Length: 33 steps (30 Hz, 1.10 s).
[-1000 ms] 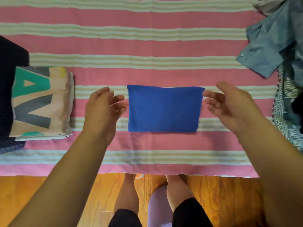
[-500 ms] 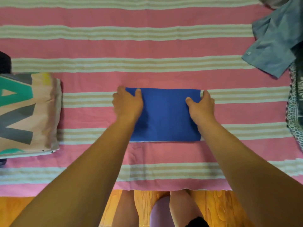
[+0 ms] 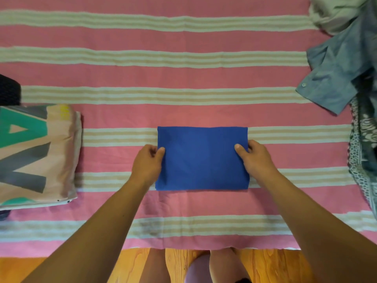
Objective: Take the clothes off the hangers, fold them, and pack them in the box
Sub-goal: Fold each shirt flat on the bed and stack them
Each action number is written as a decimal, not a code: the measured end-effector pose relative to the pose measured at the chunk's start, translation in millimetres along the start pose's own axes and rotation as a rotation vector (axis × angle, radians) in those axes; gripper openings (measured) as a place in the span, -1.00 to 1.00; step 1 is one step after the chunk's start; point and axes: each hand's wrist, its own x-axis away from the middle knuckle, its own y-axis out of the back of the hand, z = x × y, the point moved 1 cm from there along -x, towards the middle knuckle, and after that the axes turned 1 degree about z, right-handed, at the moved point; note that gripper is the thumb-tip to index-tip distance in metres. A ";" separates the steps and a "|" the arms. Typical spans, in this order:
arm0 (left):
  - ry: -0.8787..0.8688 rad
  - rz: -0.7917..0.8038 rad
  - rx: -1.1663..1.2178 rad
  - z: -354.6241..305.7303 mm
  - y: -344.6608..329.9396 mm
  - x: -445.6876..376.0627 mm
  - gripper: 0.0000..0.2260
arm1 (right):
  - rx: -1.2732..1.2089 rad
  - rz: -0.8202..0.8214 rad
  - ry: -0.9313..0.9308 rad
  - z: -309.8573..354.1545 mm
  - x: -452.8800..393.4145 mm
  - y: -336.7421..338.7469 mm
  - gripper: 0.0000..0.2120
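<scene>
A blue garment [image 3: 202, 158], folded into a flat rectangle, lies in the middle of the pink striped bedspread [image 3: 183, 78]. My left hand [image 3: 148, 163] pinches its left edge, thumb on top and fingers curled under. My right hand [image 3: 256, 158] grips its right edge the same way. A folded pink garment [image 3: 38, 152] with green and grey letters lies at the left. The box is out of view.
A crumpled blue-grey shirt [image 3: 338, 72] and a patterned cloth [image 3: 363, 152] lie in a heap at the right, with a pale cloth [image 3: 334, 13] behind them. A dark item [image 3: 9, 90] sits at the far left. The bed's near edge meets a wooden floor [image 3: 265, 266].
A second ago both hands hovered open beside the blue garment. They then came down on its far corners and have since slid toward me along the side edges, which they now pinch.
</scene>
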 end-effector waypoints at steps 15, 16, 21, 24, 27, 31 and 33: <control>-0.052 -0.125 0.134 -15.5 -3.3 11.2 -0.85 | -0.105 -0.175 0.043 -0.1 14.0 -15.4 -0.81; -0.058 -0.153 0.142 -17.5 -3.8 8.6 -0.85 | -0.108 -0.210 0.055 1.1 12.2 -15.6 -0.79; -0.062 -0.241 0.059 -21.9 -5.5 9.3 -0.87 | 0.015 -0.269 -0.002 7.5 -0.3 -20.3 -0.82; -0.484 -0.380 -0.413 -24.6 -14.8 16.2 -0.74 | 0.359 -0.493 0.211 15.9 7.2 -24.8 -0.73; -0.827 -0.204 -0.685 -18.0 -59.2 24.0 -0.63 | 0.540 -0.485 0.525 23.1 19.1 -56.4 -0.61; -0.623 -0.070 -0.864 6.8 -88.8 9.9 -0.48 | 0.791 -0.251 0.453 -3.3 9.3 -87.2 -0.43; -0.668 -0.072 -0.921 10.6 -83.7 -6.7 -0.46 | 0.957 -0.224 0.453 -20.4 -12.0 -71.3 -0.39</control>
